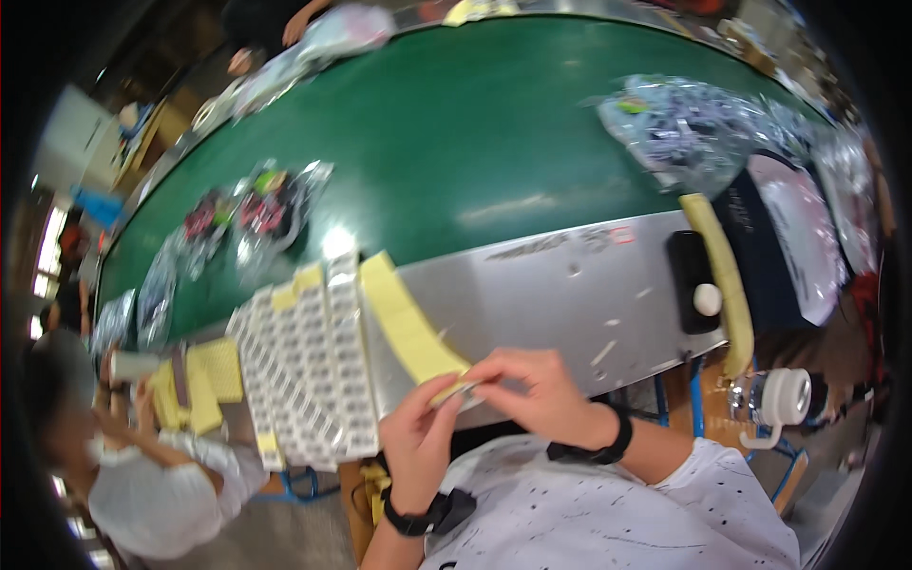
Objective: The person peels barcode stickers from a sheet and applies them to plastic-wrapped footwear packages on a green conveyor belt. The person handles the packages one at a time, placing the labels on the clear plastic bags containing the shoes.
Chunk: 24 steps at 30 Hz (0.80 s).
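My left hand (418,432) and my right hand (532,389) meet in front of my body, just over the near edge of the metal plate (532,294). Both are closed in a pinch, fingertips almost touching. A narrow yellow strip (408,318) runs from the plate down to my fingers, and its near end appears to be in my left hand's pinch. Something small and pale shows at my right fingertips, too blurred to name. Left of the strip lie white sheets (304,361) covered with rows of small dark-printed labels, with yellow bits among them.
Bagged goods (271,204) lie on the green table (456,114), with a larger clear-bagged pile (674,123) at far right. A black case (692,275) and yellow band (722,285) sit at the plate's right end. A bottle (774,394) stands lower right. A co-worker (152,475) works at left.
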### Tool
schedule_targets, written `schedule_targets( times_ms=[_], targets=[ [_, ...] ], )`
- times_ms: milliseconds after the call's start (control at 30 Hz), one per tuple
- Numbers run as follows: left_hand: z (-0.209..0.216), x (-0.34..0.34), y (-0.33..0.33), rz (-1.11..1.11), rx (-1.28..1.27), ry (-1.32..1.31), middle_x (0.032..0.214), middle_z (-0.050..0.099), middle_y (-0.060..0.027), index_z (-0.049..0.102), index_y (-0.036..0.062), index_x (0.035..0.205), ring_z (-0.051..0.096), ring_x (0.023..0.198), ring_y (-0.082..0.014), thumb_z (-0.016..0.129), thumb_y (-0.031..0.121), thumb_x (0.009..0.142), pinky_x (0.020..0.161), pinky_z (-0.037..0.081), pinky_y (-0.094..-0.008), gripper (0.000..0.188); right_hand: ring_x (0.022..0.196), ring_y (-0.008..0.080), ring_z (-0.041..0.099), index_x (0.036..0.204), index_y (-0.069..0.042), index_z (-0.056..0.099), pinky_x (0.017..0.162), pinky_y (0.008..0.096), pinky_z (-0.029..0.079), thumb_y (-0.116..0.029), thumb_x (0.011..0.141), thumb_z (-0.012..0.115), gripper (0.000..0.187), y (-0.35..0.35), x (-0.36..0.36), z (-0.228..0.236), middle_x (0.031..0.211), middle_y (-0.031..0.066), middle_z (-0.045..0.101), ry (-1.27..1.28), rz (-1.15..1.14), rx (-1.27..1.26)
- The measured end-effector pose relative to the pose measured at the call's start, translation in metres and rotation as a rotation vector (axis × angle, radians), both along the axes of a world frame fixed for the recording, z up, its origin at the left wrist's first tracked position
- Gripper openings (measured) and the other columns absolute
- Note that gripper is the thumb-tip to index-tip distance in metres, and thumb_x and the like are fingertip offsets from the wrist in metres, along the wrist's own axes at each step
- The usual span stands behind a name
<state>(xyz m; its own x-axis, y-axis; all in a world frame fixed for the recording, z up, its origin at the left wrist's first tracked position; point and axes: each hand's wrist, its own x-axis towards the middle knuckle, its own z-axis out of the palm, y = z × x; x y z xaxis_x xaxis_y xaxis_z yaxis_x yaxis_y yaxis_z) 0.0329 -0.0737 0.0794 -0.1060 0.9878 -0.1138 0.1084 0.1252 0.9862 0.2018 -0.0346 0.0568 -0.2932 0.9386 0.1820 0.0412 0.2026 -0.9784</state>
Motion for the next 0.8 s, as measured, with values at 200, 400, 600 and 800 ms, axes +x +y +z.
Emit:
schedule_targets(
  times_ms=[200, 400, 600, 800],
  targets=[
    [-0.009, -0.011, -0.010, 0.007, 0.019, 0.028, 0.095, 0.067, -0.0040, 0.066, -0.0045, 0.110, 0.058, 0.079, -0.0042, 0.061, -0.004, 0.091, 0.067, 0.045, -0.0170, 0.020, 0.073, 0.0150, 0.062, 0.095, 0.002, 0.069, 0.067, 0.0266, 0.049, -0.003, 0.084, 0.068, 0.011, 0.001, -0.008, -0.001, 0.083, 0.0092, 0.067, -0.028, 0.051, -0.110],
    [-0.016, -0.009, -0.018, 0.090, 0.038, 0.070, 0.077, 0.067, -0.0057, 0.068, 0.0005, 0.106, 0.053, 0.061, -0.0053, 0.064, 0.001, 0.089, 0.056, 0.043, -0.0208, 0.017, 0.070, 0.0231, 0.061, 0.091, 0.000, 0.069, 0.060, 0.0306, 0.048, 0.003, 0.079, 0.068, 0.013, -0.008, -0.014, 0.002, 0.081, 0.0107, 0.063, -0.243, -0.053, 0.277],
    [-0.011, -0.010, -0.018, 0.074, 0.063, 0.152, 0.086, 0.065, -0.0010, 0.068, -0.0034, 0.107, 0.053, 0.069, -0.0013, 0.063, -0.002, 0.090, 0.059, 0.041, -0.0165, 0.017, 0.069, 0.0249, 0.060, 0.090, -0.001, 0.069, 0.058, 0.0318, 0.048, 0.004, 0.077, 0.070, 0.014, -0.015, -0.013, -0.001, 0.085, 0.0102, 0.062, -0.304, -0.075, 0.449],
    [-0.008, -0.010, -0.019, 0.039, 0.067, 0.154, 0.080, 0.065, -0.0033, 0.068, -0.0013, 0.106, 0.053, 0.064, -0.0032, 0.063, -0.002, 0.089, 0.057, 0.042, -0.0186, 0.018, 0.070, 0.0250, 0.061, 0.088, 0.000, 0.068, 0.059, 0.0314, 0.049, 0.004, 0.077, 0.070, 0.012, -0.011, -0.016, 0.003, 0.086, 0.0098, 0.061, -0.219, -0.087, 0.281]
  ],
)
